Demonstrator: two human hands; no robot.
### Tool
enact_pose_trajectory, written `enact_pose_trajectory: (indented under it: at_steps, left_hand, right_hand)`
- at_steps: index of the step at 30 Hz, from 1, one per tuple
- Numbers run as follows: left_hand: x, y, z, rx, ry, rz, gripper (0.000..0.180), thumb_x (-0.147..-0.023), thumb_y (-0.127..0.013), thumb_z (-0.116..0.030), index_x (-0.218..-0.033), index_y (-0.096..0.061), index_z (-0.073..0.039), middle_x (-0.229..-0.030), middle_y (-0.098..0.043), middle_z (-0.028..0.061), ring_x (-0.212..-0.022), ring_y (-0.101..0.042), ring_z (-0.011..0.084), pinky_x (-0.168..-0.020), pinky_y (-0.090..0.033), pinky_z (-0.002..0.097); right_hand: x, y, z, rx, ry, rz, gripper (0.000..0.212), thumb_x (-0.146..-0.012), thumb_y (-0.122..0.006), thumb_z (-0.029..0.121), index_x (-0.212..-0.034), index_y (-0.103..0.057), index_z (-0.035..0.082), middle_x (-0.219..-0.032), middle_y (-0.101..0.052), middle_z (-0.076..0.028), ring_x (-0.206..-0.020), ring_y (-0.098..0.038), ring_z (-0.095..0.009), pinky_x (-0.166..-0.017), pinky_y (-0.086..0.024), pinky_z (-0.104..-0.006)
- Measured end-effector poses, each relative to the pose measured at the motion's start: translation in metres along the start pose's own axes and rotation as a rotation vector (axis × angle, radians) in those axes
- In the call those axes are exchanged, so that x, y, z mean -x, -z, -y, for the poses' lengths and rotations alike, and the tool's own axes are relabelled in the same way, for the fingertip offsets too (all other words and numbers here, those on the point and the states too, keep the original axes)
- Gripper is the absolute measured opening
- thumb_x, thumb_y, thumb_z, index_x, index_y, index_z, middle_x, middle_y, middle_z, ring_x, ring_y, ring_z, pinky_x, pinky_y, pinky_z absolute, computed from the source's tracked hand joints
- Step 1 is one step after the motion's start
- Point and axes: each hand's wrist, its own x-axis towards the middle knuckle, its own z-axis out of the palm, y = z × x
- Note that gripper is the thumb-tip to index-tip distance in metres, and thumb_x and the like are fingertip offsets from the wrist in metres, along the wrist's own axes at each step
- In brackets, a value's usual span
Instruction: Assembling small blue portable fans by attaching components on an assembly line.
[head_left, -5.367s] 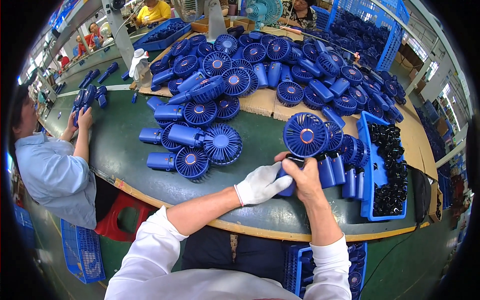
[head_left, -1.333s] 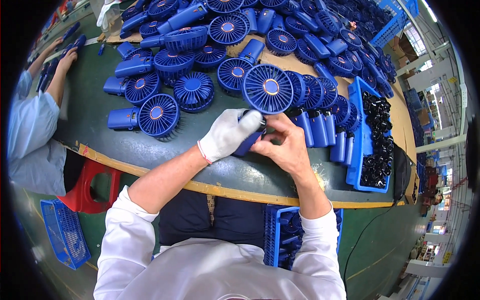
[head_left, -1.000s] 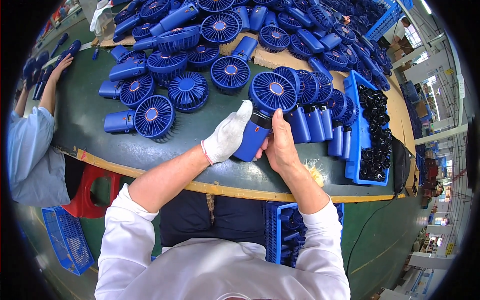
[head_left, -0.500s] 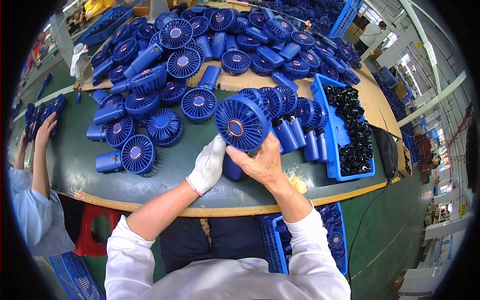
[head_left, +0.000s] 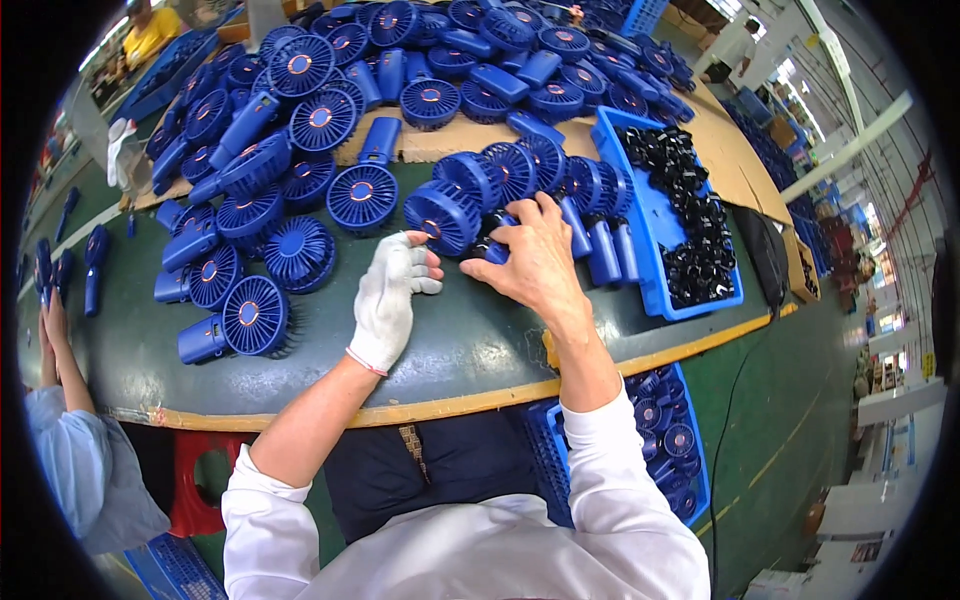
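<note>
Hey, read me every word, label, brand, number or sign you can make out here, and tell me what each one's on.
None can be read.
Blue fan by the right hand: no lettering can be made out.
Blue tray of black parts: no lettering can be made out.
Small yellow patch at far right, perhaps a sign: too small to read.

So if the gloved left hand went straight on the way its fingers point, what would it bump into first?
Most likely the round head of the nearest blue fan, just beyond the left hand and beside the right hand. How big the gap is, this single view leaves unclear.
</note>
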Motion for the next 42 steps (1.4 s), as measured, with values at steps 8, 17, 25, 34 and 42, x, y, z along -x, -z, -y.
enact_pose_trajectory:
  at_steps: [8, 17, 25, 34, 42]
  left_hand:
    - [-0.012, 0.014, 0.003, 0.125, -0.064, 0.080, 0.043, -0.101, -0.040, -0.036, -0.123, -0.048, -0.001, -0.102, -0.060, 0.0119, -0.093, -0.061, 0.0237, -0.084, -0.049, 0.0363]
    - [-0.019, 0.028, 0.011, -0.026, -0.012, -0.096, 0.049, -0.103, -0.030, -0.034, -0.127, -0.042, 0.007, -0.113, -0.054, 0.0185, -0.104, -0.055, 0.0273, -0.094, -0.045, 0.0385]
    - [-0.017, 0.044, 0.009, -0.104, -0.024, -0.048, 0.056, -0.103, -0.031, -0.039, -0.130, -0.039, 0.009, -0.117, -0.053, 0.0199, -0.111, -0.053, 0.0314, -0.101, -0.041, 0.0431]
    - [-0.025, 0.056, 0.009, -0.153, -0.033, -0.021, 0.051, -0.103, -0.034, -0.032, -0.129, -0.041, 0.011, -0.117, -0.053, 0.0217, -0.113, -0.052, 0.0328, -0.103, -0.041, 0.0440]
    - [-0.020, 0.057, 0.000, -0.193, -0.037, -0.074, 0.048, -0.103, -0.033, -0.029, -0.127, -0.042, 0.010, -0.111, -0.057, 0.0190, -0.108, -0.056, 0.0302, -0.097, -0.045, 0.0413]
  right_hand:
    - [0.005, -0.007, -0.002, -0.056, 0.010, 0.014, 0.049, -0.059, -0.079, 0.047, -0.091, -0.076, 0.011, -0.113, -0.056, -0.015, -0.121, -0.040, -0.044, -0.085, -0.046, -0.0594]
    - [0.079, 0.023, 0.005, -0.018, -0.051, -0.043, 0.028, -0.060, -0.080, 0.026, -0.079, -0.076, 0.006, -0.098, -0.059, -0.015, -0.106, -0.047, -0.041, -0.075, -0.046, -0.0501]
    - [0.235, 0.057, -0.015, -0.140, -0.173, -0.260, 0.037, -0.042, -0.083, 0.022, -0.071, -0.067, 0.006, -0.113, -0.054, -0.015, -0.119, -0.042, -0.046, -0.083, -0.040, -0.0535]
    - [0.430, 0.021, -0.081, 0.248, -0.957, -0.255, 0.037, -0.055, -0.083, 0.022, -0.079, -0.070, -0.002, -0.115, -0.054, -0.025, -0.113, -0.046, -0.042, -0.096, -0.040, -0.0489]
    - [0.510, -0.026, -0.116, 0.416, -1.394, -0.011, 0.056, -0.069, -0.078, 0.040, -0.106, -0.069, 0.000, -0.131, -0.046, -0.028, -0.123, -0.039, -0.043, -0.103, -0.036, -0.0501]
